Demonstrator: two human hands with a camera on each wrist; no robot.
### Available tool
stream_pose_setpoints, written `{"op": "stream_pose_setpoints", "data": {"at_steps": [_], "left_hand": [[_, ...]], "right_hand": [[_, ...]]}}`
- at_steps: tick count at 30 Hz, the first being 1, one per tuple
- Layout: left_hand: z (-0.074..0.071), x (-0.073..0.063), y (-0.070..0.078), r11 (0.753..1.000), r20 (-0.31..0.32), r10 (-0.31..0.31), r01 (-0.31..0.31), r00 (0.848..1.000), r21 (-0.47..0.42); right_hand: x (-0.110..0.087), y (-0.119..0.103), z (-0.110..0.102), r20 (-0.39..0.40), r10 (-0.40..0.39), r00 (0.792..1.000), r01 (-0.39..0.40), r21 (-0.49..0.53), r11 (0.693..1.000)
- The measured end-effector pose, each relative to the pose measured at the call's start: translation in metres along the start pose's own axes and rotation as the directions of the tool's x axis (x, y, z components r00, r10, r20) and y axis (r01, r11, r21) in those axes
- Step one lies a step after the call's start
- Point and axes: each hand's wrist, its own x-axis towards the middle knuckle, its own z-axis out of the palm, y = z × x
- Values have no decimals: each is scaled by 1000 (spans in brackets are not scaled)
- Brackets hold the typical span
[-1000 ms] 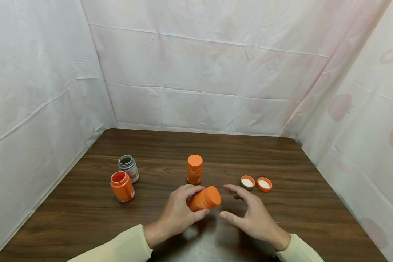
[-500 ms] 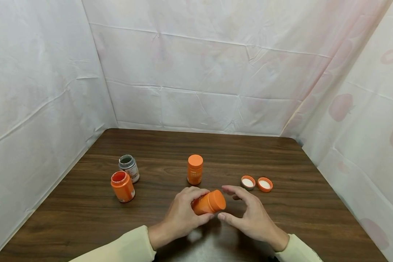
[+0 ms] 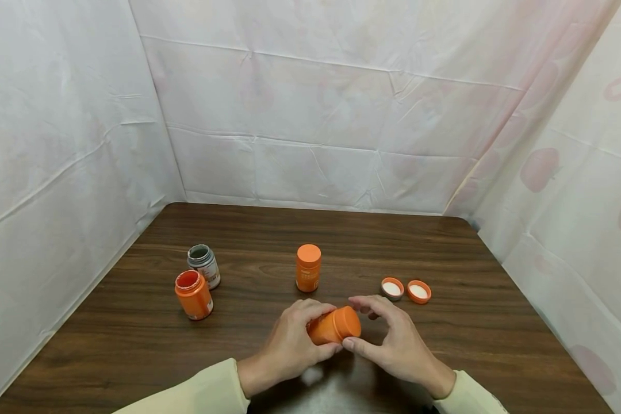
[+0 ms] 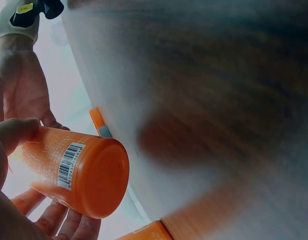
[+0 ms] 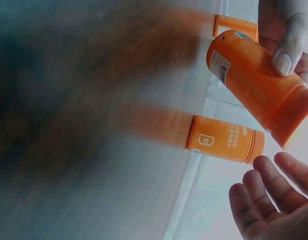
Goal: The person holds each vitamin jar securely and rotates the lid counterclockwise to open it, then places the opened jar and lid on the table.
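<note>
My left hand [image 3: 292,339] grips an orange pill bottle [image 3: 323,330] round its body and holds it up off the table, tilted, with its orange cap [image 3: 349,321] pointing right. In the left wrist view, the base and barcode of this bottle [image 4: 101,172] face the camera. My right hand [image 3: 395,345] is at the cap end, fingers loosely bent and thumb tip right at the cap's edge. The right wrist view has the right-hand fingers [image 5: 271,200] spread below the cap, apart from it. A second capped orange bottle [image 3: 308,269] stands upright just behind the hands.
On the left of the wooden table [image 3: 383,236] stand an uncapped orange bottle [image 3: 194,300] and, behind it, an uncapped grey bottle [image 3: 210,271]. Two caps, one grey-sided [image 3: 392,289] and one orange [image 3: 418,292], lie inside-up at the right. White sheets [image 3: 310,115] enclose the table.
My left hand has brought the bottle rightward and slightly nearer to me, up to the right hand. The right hand has barely moved; its thumb now meets the cap's edge in the head view.
</note>
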Motion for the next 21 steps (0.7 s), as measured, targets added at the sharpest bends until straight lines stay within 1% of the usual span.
{"op": "stream_pose_setpoints", "data": {"at_steps": [6,12,16,21], "left_hand": [[2,-2,-2,1000,11,-6,6,1000,11],[4,-2,-3,1000,1,4,-4,1000,17],[4,-3,-3,1000,-1,6,-6,1000,17],[4,-2,-4,1000,12,0,0,1000,11]], "right_hand": [[-1,1,3,-3,-11,1000,11,-4,1000],[-1,1,4,4,-3,1000,3,-1,1000],[0,1,4,-6,-16,1000,16,-11,1000],[1,1,5,-15,-35,999,34,-9,999]]}}
